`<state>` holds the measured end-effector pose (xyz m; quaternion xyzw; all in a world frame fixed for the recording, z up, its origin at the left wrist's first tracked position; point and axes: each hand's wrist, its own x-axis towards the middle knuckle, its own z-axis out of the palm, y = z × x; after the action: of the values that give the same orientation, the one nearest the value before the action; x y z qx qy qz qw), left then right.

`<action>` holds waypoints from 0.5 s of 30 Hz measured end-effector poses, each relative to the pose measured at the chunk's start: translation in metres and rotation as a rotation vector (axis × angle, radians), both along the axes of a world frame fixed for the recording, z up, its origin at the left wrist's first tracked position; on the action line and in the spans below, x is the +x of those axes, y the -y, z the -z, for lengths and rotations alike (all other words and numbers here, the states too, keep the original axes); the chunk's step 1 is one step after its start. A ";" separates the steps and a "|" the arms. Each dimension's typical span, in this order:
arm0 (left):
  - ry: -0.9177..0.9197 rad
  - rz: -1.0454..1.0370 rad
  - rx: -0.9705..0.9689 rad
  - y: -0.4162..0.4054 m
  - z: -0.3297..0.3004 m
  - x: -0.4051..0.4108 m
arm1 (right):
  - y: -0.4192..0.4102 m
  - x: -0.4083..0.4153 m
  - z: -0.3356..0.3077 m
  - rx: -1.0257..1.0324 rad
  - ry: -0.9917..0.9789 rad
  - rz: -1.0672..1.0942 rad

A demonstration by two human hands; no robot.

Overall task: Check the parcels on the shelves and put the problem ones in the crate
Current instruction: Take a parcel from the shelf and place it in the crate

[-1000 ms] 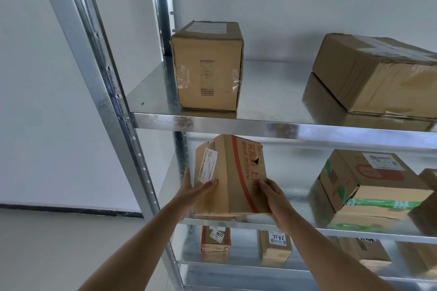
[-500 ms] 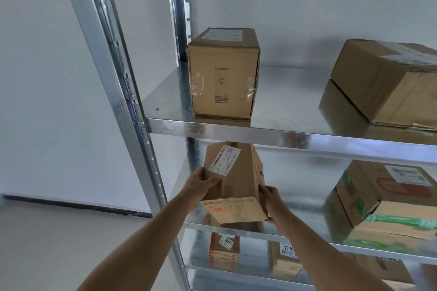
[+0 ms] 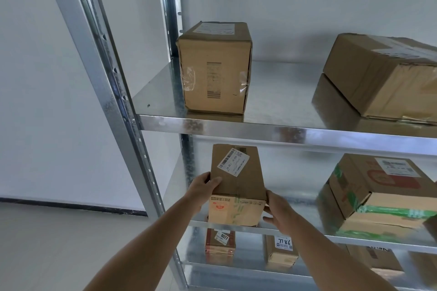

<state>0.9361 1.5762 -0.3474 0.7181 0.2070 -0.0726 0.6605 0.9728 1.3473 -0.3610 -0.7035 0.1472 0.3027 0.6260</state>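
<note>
Both hands hold a small cardboard parcel [image 3: 237,185] at the front edge of the middle shelf [image 3: 354,238], near its left corner. The left hand [image 3: 203,188] grips the parcel's left side, thumb curled on top, and the right hand [image 3: 278,209] grips its right side. A white barcode label [image 3: 233,162] faces up.

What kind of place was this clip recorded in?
Likely a parcel storeroom: a metal shelving rack against a bare wall, taped cardboard boxes with shipping labels, and numbered tags on the lower parcels.
</note>
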 end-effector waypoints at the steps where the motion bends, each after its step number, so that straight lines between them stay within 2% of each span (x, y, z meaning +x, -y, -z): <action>1: -0.010 -0.016 -0.033 0.000 0.001 -0.003 | 0.002 -0.002 0.001 0.019 0.011 0.017; 6: -0.071 -0.221 -0.243 -0.008 0.046 -0.012 | 0.013 -0.010 0.004 0.143 0.078 0.089; 15: -0.064 -0.087 -0.192 0.017 0.022 -0.022 | -0.003 -0.006 0.007 0.079 0.096 0.024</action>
<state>0.9141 1.5594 -0.3696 0.6392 0.2507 -0.0862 0.7219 0.9672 1.3502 -0.3676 -0.6901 0.1132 0.2665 0.6633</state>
